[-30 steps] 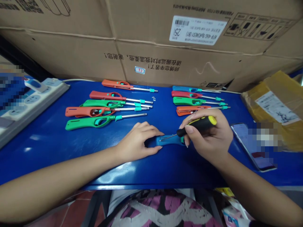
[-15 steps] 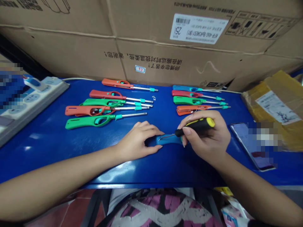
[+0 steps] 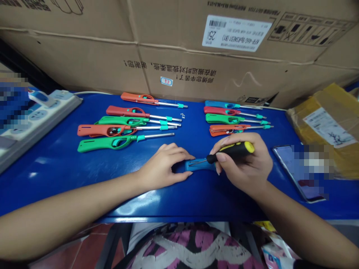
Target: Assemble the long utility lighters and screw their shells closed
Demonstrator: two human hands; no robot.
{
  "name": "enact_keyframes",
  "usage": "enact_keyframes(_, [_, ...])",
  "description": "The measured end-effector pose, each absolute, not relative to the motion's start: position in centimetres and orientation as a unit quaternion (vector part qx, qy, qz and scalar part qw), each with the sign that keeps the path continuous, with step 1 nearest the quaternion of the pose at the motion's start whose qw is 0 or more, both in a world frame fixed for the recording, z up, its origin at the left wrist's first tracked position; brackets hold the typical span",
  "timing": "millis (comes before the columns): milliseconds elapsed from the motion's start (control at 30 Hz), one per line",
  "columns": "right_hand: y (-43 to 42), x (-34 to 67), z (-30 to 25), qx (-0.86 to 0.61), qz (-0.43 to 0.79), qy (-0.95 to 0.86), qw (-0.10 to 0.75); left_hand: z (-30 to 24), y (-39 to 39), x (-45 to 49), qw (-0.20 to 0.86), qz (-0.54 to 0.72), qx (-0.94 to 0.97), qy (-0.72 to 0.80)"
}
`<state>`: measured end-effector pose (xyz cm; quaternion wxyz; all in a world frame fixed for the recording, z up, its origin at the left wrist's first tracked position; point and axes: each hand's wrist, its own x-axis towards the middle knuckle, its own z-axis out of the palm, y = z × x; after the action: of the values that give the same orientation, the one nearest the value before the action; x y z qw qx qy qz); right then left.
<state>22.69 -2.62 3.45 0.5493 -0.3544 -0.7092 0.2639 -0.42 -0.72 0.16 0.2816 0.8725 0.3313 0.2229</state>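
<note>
On the blue tabletop lies a blue gas lighter [image 3: 200, 167], its handle end toward the left. My left hand [image 3: 162, 166] grips that end between thumb and forefinger. My right hand [image 3: 246, 160] is closed around a screwdriver [image 3: 234, 150] with a black and yellow handle. The thin shaft slants down to the left, and its tip is at the slot in the lighter's handle. The right side of the lighter is hidden beneath my right hand.
Several orange, red and green lighters [image 3: 102, 145] lie in a group at the back left; another group [image 3: 224, 118] is at the back right. A cardboard box [image 3: 174, 56] stands behind. A power strip [image 3: 36, 116] is left; a phone [image 3: 291, 164] and taped parcel [image 3: 305, 108] are right.
The screwdriver has shifted slightly, its tip still at the handle's slot. Both hands stay almost where they were, and the other lighters lie as before.
</note>
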Motion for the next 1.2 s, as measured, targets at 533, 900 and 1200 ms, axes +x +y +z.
enact_keyframes(533, [-2.73, 22.60, 3.74, -0.337, 0.203, -0.751, 0.531, 0.03, -0.68, -0.50, 0.286, 0.224, 0.871, 0.330])
enact_keyframes(900, [-3.08, 23.50, 3.67, -0.303, 0.296, -0.751, 0.506, 0.12, -0.73, -0.44, 0.289, 0.217, 0.869, 0.337])
enact_keyframes(1200, [-2.15, 23.43, 4.14, -0.337, 0.110, -0.777, 0.520, 0.04, -0.70, -0.44, 0.292, 0.222, 0.869, 0.333])
